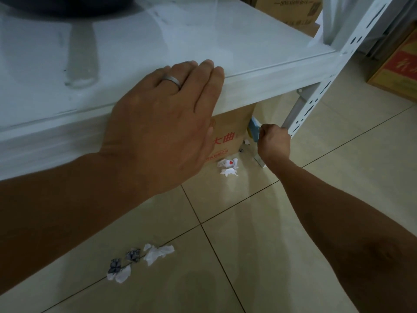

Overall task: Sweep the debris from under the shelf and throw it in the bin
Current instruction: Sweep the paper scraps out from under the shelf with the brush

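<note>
My left hand (pixel 167 123) lies flat, fingers together, on the front edge of the white metal shelf (pixel 259 71). My right hand (pixel 274 142) reaches low to the floor beside the shelf leg and is closed on a blue brush (pixel 255 127), whose head pokes under the shelf. Crumpled white paper scraps (pixel 228 167) lie on the tiles just in front of a cardboard box (pixel 228 134) under the shelf. Another cluster of white scraps and small grey patterned wrappers (pixel 140 259) lies on the floor nearer to me.
A perforated white shelf upright (pixel 316 96) stands right of my right hand. Cardboard boxes sit on the shelf (pixel 291 10) and on the floor at far right (pixel 397 64). A dark round object (pixel 56 5) rests on the shelf top left. Beige floor tiles (pixel 282 245) spread below.
</note>
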A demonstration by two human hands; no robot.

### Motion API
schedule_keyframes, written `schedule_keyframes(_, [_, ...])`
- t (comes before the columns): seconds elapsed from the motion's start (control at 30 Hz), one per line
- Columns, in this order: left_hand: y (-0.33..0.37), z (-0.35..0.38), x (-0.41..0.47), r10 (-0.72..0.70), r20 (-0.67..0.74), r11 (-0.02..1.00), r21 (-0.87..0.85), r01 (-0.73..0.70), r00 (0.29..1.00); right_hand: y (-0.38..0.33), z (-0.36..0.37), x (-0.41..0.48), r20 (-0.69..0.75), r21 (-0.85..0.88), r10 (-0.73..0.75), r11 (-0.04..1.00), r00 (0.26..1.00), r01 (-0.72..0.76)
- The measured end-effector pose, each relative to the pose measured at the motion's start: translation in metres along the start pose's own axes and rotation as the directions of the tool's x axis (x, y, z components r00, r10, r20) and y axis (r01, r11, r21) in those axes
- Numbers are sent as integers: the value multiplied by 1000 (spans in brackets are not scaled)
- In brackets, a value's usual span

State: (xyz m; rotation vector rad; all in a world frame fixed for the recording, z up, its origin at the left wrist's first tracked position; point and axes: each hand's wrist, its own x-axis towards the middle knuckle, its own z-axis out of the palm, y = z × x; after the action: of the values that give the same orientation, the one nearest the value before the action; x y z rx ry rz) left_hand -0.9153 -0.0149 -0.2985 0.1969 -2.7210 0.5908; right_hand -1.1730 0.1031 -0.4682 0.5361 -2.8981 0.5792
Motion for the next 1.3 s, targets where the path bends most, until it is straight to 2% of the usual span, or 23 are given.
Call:
schedule_keyframes(0.33, [0,0,1,-1,-3,1000,2,1,1000,11,5,-1,135,-56,33,998,990,-26])
schedule_keyframes(0.5, [0,-1,2,-7,17,1000,6,7,1000,27,-24,-20,31,-6,-82,997,996,82])
schedule_keyframes(0.67, [1,-2,2,-4,21,1000,15,4,1000,4,-11,-3,7,29,7,1000,1000,-7])
schedule_keyframes(0.83, [1,-3,3,-1,41,1000,17,0,999,-1,2,-1,78,23,39,999,996,-41])
schedule_keyframes(0.97, [1,-3,2,-1,17,1000,13,1,1000,6,-6,-8,167,55,9,998,986,-18])
schedule_keyframes(1.03, [2,-3,2,-6,24,1000,14,5,1000,20,-20,-19,149,61,-32,998,988,23])
schedule_keyframes(1.17, [1,-1,2,6,30,1000,18,-7,1000,39,-44,-32,-1,47,-122,991,992,122])
schedule_keyframes(1.3, [2,-3,2,-8,16,1000,17,7,1000,24,-26,-20,57,-67,-116,990,992,120])
